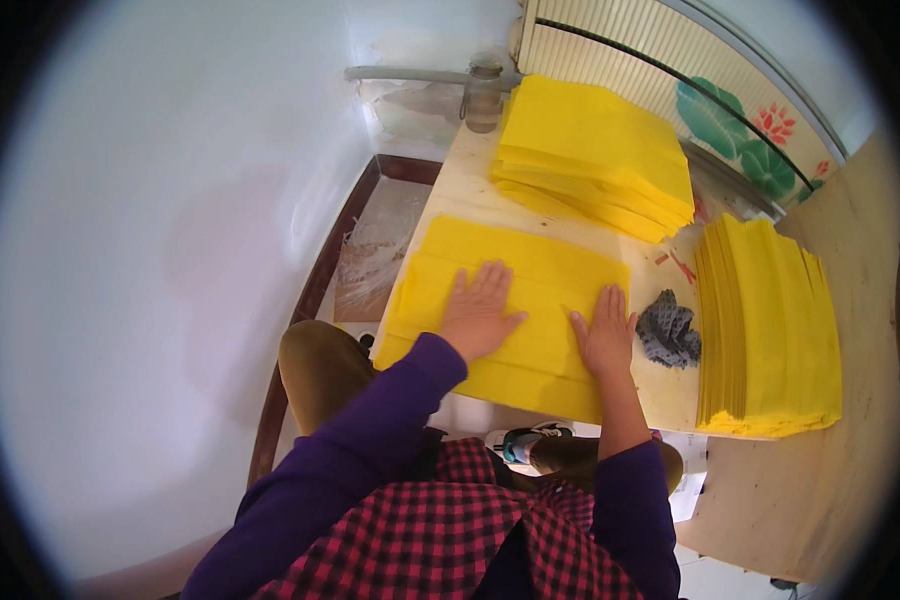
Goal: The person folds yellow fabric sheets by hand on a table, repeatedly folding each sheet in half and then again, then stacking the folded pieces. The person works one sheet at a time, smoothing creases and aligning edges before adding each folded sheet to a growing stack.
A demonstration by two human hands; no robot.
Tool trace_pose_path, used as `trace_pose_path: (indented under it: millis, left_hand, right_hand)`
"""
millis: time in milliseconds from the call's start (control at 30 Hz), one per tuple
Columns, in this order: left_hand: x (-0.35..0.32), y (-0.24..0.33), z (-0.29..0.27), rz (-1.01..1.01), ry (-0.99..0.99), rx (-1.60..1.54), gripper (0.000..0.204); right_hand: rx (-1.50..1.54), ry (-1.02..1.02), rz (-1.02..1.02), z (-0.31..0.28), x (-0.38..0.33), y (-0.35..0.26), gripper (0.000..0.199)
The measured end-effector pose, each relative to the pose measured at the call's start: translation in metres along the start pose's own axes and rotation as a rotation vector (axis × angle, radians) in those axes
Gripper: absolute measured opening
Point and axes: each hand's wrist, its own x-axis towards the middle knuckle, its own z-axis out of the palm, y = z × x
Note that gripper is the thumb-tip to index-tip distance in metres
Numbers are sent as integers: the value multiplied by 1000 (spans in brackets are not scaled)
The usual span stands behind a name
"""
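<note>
Flat on the table in front of me lies a yellow fabric sheet point(540, 265), with fold lines running across it and its near edge hanging at the table's front. My left hand point(480, 312) rests palm down on its middle, fingers stretched out and the thumb pointing right. Near the sheet's right edge, my right hand point(607, 335) also presses flat, fingers pointing away from me. Neither hand grips anything. Just right of my right hand sits a crumpled dark grey patterned cloth point(668, 330).
A tall stack of yellow fabric point(595, 145) stands at the back of the wooden table point(457, 190). Folded yellow pieces point(770, 325) are piled at the right. A clear bottle point(483, 95) stands at the far left corner. A white wall point(170, 250) rises on the left.
</note>
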Motion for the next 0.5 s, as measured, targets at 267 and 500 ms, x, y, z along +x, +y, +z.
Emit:
trace_pose_path:
  millis: [267, 500]
  left_hand:
    - [-28, -103, -23, -451, -23, 71, 69]
    - [-46, -130, -17, -510, 292, -135, 63]
  right_hand:
    - [-10, 45, -42, 3, 2, 2, 71]
    - [334, 25, -314, -20, 43, -28, 36]
